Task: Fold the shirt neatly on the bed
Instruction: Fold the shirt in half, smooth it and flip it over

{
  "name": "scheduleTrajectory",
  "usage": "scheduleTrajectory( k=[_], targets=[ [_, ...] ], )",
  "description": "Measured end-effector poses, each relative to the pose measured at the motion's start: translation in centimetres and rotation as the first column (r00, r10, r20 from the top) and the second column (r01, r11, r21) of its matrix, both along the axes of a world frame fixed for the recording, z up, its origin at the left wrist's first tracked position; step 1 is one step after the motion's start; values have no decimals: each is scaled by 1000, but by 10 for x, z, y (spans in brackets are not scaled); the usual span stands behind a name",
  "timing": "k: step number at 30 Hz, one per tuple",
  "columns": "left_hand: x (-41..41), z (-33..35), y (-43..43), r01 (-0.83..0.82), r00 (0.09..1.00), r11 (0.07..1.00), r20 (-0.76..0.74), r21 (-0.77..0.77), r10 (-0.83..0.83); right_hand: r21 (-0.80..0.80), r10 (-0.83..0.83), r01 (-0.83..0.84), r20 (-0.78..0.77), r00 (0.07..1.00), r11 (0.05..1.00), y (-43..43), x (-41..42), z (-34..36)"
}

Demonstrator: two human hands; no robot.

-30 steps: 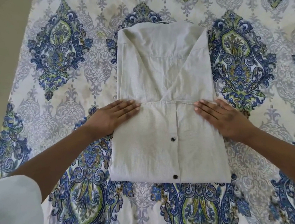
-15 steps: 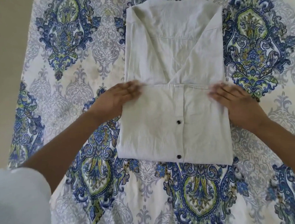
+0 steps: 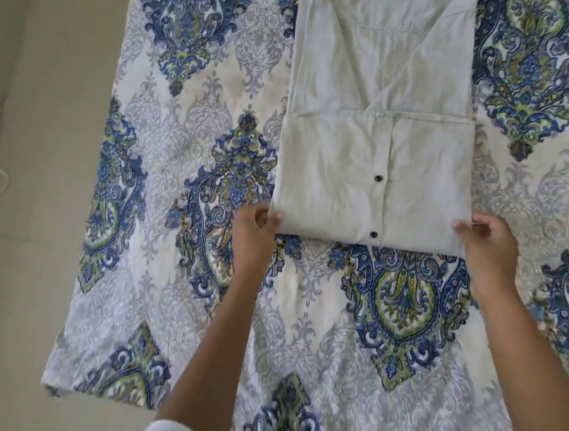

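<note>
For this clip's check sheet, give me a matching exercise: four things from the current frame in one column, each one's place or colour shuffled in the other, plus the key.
Things:
1. left hand
2. right hand
3. buttons
4. bedspread

Place or colour:
A. blue and green pattern
B. grips the near right corner of the shirt
C. pinches the near left corner of the shirt
D. dark, on the folded-over front panel

Pairs: 1-C, 2-B, 3-D, 4-A.

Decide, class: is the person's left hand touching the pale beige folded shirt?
Touching. The head view shows the left hand, fingers pinching the near left corner of the pale beige folded shirt.
</note>
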State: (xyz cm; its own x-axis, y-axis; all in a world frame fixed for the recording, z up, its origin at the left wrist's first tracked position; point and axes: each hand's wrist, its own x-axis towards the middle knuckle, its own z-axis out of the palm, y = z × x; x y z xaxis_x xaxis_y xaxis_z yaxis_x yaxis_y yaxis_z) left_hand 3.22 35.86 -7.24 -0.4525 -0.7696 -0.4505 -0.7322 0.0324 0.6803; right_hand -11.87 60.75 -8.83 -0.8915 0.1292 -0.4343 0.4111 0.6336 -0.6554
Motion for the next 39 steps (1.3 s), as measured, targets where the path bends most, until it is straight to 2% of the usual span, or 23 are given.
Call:
scheduleTrajectory(
  k=[2, 6, 8, 11, 14, 15, 20, 22, 26, 29, 31, 33, 35, 37, 39],
  targets=[
    [-1, -3, -1, -7, 999, 998, -43, -55, 5, 2, 15, -15, -24, 1000, 1000, 2, 6, 1],
    [0, -11, -1, 131, 990, 986, 61, -105, -125, -55, 7, -7, -4, 1000, 998, 6, 13, 2],
    [2, -13, -1, 127, 991, 986, 57, -106, -121, -121, -14, 16, 20, 1000, 993, 9, 14, 3],
    [1, -10, -1, 59, 998, 998, 3, -37, -59, -196, 17, -8, 45, 999, 981, 16, 15, 5],
    [-1, -3, 0, -56, 985, 988, -156, 146, 79, -229, 18, -8, 41, 999, 973, 21, 16, 7],
    [-1, -2, 1, -74, 980, 980, -168, 183, 105, -239, 18, -4, 57, 998, 971, 22, 16, 7],
    [-1, -7, -11, -77, 995, 952, -32, 295, 90, -235, 70, -29, 169, 983, 971, 25, 13, 3],
    [-4, -6, -19, -39, 999, 944, 28, 327, 31, -236, 63, -11, 215, 975, 972, 24, 8, 4],
    [-10, -8, -28, 147, 970, 966, 160, 214, -183, -218, 51, 17, 302, 952, 976, 26, 0, 5],
    [-9, -17, -27, 171, 965, 982, 185, 82, -184, -186, 62, -3, 310, 949, 983, 24, -3, 4],
    [-6, -19, -20, 149, 978, 988, 144, 30, -152, -142, 62, -20, 298, 953, 990, 23, -5, 4],
    [-5, -20, -12, 112, 991, 994, 68, 3, -112, -34, 50, -44, 221, 974, 998, 22, -4, 3],
    [-3, -20, -7, 83, 996, 997, -16, -7, -83, 186, 116, -114, 1, 993, 976, 16, 2, 7],
    [-8, -20, -5, 36, 998, 999, -45, 9, -36, 352, 354, -258, -242, 903, 900, 5, 8, 10],
    [-17, -18, -8, 8, 999, 1000, -40, 19, -7, 408, 556, -418, -318, 768, 811, -8, 5, 7]
  ],
)
